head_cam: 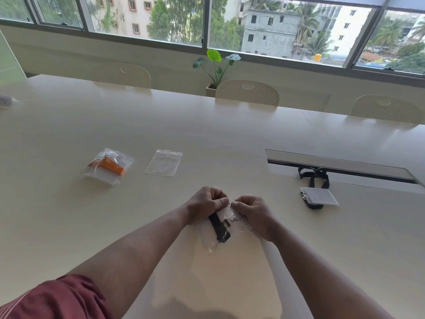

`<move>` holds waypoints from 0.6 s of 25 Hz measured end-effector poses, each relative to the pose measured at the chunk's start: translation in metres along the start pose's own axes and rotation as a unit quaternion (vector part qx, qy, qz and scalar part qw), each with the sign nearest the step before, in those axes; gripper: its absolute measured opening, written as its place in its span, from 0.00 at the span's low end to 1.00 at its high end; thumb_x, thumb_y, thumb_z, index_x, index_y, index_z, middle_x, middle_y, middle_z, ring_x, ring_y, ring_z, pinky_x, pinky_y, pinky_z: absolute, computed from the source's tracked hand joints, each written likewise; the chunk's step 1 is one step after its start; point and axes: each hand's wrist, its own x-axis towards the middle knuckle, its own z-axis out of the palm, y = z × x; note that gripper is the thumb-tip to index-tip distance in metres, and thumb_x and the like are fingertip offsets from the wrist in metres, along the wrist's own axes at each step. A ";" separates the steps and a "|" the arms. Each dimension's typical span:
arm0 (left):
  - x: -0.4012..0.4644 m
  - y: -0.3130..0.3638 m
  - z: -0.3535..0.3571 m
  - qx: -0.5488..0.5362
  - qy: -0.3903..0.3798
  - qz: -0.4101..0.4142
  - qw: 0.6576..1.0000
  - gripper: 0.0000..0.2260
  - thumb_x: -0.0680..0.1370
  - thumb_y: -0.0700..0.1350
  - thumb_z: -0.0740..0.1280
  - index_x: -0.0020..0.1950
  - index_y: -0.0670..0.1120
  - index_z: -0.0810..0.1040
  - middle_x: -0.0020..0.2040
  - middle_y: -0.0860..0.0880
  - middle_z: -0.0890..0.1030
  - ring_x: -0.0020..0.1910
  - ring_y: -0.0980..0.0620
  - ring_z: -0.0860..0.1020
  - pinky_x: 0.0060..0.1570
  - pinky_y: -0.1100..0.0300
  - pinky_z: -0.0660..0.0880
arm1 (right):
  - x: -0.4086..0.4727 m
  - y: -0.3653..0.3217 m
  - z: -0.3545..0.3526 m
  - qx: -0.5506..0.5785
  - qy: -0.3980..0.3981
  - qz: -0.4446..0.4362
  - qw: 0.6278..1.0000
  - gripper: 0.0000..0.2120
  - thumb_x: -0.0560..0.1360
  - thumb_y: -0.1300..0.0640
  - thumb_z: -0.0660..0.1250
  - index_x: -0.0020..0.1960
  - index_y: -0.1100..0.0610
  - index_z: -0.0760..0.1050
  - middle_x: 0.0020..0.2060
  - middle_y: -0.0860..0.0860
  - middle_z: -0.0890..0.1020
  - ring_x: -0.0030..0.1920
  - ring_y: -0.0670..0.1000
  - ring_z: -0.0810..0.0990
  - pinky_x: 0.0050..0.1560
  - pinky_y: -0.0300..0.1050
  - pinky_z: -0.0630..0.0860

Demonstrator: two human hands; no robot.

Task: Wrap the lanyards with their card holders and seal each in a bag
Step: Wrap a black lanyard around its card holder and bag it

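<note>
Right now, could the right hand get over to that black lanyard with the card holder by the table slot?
Probably yes, once freed. The right hand is pinching the bag top with the left hand, but bare table lies between it and the black lanyard.

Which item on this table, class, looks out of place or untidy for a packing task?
The black lanyard at the right: still loose, its strap trailing into the table's cable slot, card holder unbagged. The orange lanyard bag lies packed; both hands pinch another bag.
</note>
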 end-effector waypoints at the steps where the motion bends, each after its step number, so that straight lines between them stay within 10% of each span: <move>1: 0.000 -0.001 0.000 0.003 -0.001 0.002 1.000 0.07 0.81 0.41 0.69 0.49 0.38 0.83 0.38 0.45 0.82 0.36 0.51 0.77 0.40 0.57 0.75 | 0.000 0.000 0.000 -0.004 -0.001 0.000 1.000 0.07 0.80 0.64 0.68 0.42 0.63 0.78 0.31 0.55 0.77 0.27 0.49 0.73 0.29 0.41 0.71; 15: -0.002 -0.002 -0.003 0.039 -0.009 0.023 0.999 0.07 0.81 0.43 0.70 0.48 0.40 0.84 0.41 0.43 0.83 0.40 0.48 0.78 0.45 0.51 0.76 | 0.002 0.003 -0.003 -0.043 0.006 -0.009 0.999 0.08 0.79 0.62 0.69 0.42 0.62 0.80 0.31 0.55 0.78 0.29 0.50 0.74 0.30 0.41 0.71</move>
